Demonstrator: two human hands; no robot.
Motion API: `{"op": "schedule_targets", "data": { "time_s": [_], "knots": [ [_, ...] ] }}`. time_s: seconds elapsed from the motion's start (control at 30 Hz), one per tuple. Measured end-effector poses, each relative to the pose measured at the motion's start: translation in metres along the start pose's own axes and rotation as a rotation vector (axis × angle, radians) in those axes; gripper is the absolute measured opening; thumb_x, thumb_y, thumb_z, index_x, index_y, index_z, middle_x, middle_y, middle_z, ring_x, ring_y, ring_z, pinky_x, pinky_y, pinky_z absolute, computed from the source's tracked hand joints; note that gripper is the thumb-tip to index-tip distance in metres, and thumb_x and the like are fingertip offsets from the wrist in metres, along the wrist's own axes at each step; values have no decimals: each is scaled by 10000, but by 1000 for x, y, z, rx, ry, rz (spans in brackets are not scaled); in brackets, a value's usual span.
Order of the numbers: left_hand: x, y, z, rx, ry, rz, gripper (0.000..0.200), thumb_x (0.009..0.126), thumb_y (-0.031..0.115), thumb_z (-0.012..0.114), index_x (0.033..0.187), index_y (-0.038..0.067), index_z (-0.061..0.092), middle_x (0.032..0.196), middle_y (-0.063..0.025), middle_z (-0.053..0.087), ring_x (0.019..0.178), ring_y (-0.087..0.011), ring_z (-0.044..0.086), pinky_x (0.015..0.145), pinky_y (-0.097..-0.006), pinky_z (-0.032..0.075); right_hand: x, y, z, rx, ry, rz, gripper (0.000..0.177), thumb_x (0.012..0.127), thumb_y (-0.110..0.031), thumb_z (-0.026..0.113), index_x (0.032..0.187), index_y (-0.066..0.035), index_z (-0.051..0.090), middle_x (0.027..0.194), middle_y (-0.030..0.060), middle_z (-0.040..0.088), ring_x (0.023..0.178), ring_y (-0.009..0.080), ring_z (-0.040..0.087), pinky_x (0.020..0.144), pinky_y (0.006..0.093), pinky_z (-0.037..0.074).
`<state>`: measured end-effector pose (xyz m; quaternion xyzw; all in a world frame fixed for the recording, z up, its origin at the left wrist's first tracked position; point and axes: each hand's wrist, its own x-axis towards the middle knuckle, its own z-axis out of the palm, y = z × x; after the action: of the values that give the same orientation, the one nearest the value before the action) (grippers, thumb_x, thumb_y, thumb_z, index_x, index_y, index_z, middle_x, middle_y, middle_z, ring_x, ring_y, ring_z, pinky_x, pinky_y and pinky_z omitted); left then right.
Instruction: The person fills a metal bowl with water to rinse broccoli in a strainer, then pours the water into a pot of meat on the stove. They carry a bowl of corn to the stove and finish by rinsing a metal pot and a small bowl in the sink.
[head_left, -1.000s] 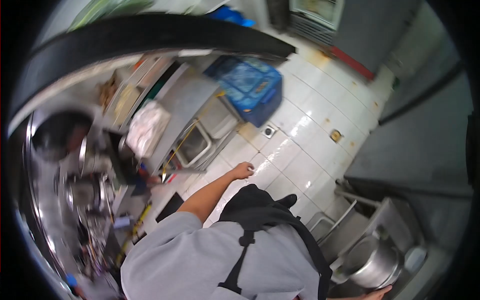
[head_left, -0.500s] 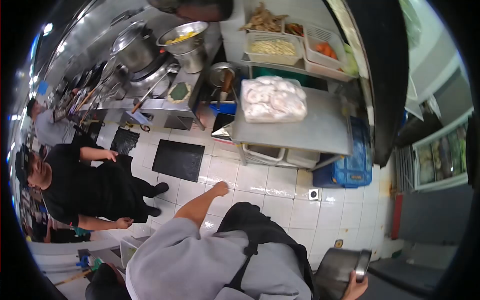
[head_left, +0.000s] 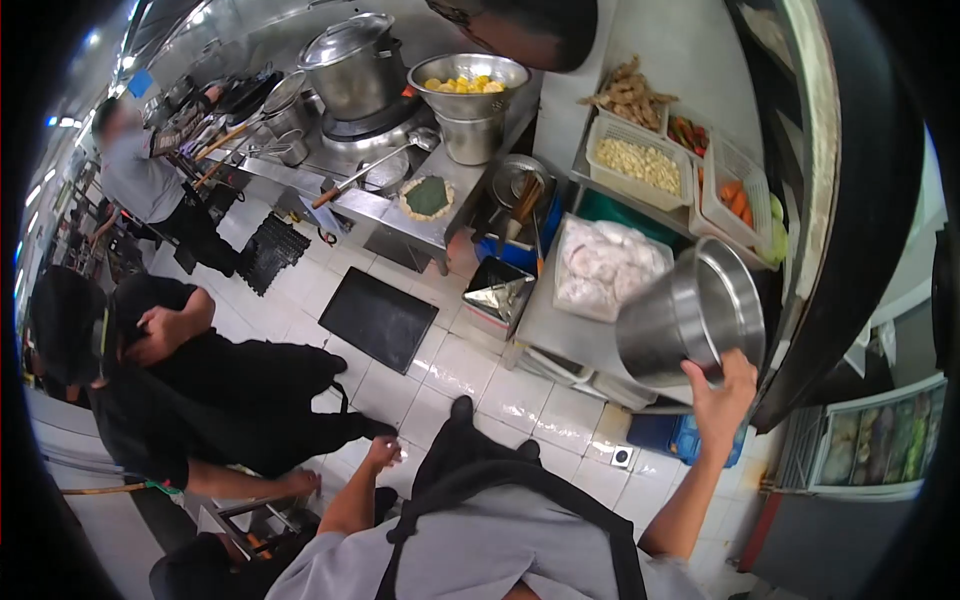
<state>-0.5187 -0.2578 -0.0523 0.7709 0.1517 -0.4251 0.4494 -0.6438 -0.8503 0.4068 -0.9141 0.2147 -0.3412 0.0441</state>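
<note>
My right hand (head_left: 722, 392) grips the rim of a large stainless steel pot (head_left: 655, 335). The pot is tilted, its mouth facing right, and it is in front of a steel table (head_left: 570, 340). Just left of the pot, a clear plastic-wrapped tub of pale raw meat (head_left: 605, 268) sits on that table; the exact kind of meat I cannot make out. Low over the tiled floor, my left hand (head_left: 383, 453) is empty, its fingers loosely bent and apart, near a co-worker in black.
One co-worker (head_left: 210, 390) in black stands close on my left; another (head_left: 145, 175) in grey is by the stoves. A lidded pot (head_left: 350, 75) and a colander (head_left: 470, 80) with yellow pieces stand on the counter. A black mat (head_left: 378, 318) lies on the floor.
My right hand has raised the pot from low at my right side to table height. My view has shifted, and my left hand has loosened from a fist. The nearby co-worker has come closer.
</note>
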Motion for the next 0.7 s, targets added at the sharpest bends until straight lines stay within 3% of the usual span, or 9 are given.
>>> {"op": "schedule_targets", "data": {
  "time_s": [0.03, 0.13, 0.17, 0.27, 0.37, 0.47, 0.57, 0.6, 0.7],
  "knots": [
    [-7, -17, -7, -167, 33, -46, 174, 864, 195, 657, 928, 33, 660, 741, -89, 666, 658, -220, 703, 493, -337, 511, 21, -16, 15, 58, 24, -54, 410, 637, -247, 862, 774, -26, 544, 733, 122, 521, 723, 342, 514, 714, 409, 385],
    [-15, -37, -20, -135, 73, -260, 131, 875, 178, 626, 905, 53, 653, 703, -82, 646, 593, -232, 672, 471, -348, 477, 69, -56, 71, 159, 48, -151, 380, 650, -252, 853, 777, -39, 565, 739, 110, 534, 736, 325, 528, 735, 400, 388],
    [16, -79, -29, -220, -42, -274, 119, 871, 154, 629, 924, 49, 648, 702, -83, 649, 585, -224, 670, 474, -348, 480, 78, -69, 89, 177, 19, -171, 373, 654, -261, 848, 777, -43, 572, 740, 104, 539, 742, 318, 532, 743, 401, 387],
    [-4, -16, -48, 100, -90, -87, 134, 855, 128, 646, 962, 49, 665, 702, -67, 645, 546, -187, 622, 457, -335, 472, 110, -103, 145, 191, -56, -231, 358, 665, -290, 835, 775, -55, 587, 747, 88, 556, 758, 297, 545, 763, 403, 381],
    [32, 19, -71, 213, -51, 79, 148, 853, 150, 657, 977, 72, 679, 709, -49, 653, 582, -141, 618, 462, -295, 465, 129, -132, 198, 169, -134, -258, 354, 671, -320, 822, 764, -68, 591, 755, 74, 570, 769, 285, 556, 769, 406, 375],
    [81, 56, -96, -18, -72, 128, 234, 864, 134, 646, 1048, -11, 658, 748, -57, 666, 600, -142, 643, 483, -262, 470, 146, -159, 229, 155, -183, -259, 352, 673, -334, 813, 749, -79, 583, 756, 66, 572, 773, 283, 563, 762, 407, 372],
    [87, 119, -113, -118, 51, 109, 282, 875, 96, 627, 1116, -49, 619, 817, -73, 678, 624, -148, 665, 481, -259, 469, 162, -168, 248, 150, -194, -228, 341, 677, -327, 810, 755, -87, 580, 760, 58, 570, 778, 282, 569, 749, 404, 368],
    [97, 130, -119, -144, 35, 100, 272, 902, 104, 620, 1144, -21, 605, 867, -87, 684, 645, -153, 677, 481, -248, 466, 169, -168, 257, 158, -171, -228, 340, 679, -323, 809, 762, -85, 581, 765, 59, 572, 781, 282, 573, 748, 404, 368],
    [108, 153, -128, -256, -5, 102, 186, 939, 152, 620, 1078, 29, 604, 805, -60, 661, 625, -135, 660, 468, -252, 456, 196, -156, 299, 155, -141, -215, 332, 686, -310, 808, 783, -83, 586, 784, 62, 583, 794, 285, 584, 748, 407, 371]
  ]
}}
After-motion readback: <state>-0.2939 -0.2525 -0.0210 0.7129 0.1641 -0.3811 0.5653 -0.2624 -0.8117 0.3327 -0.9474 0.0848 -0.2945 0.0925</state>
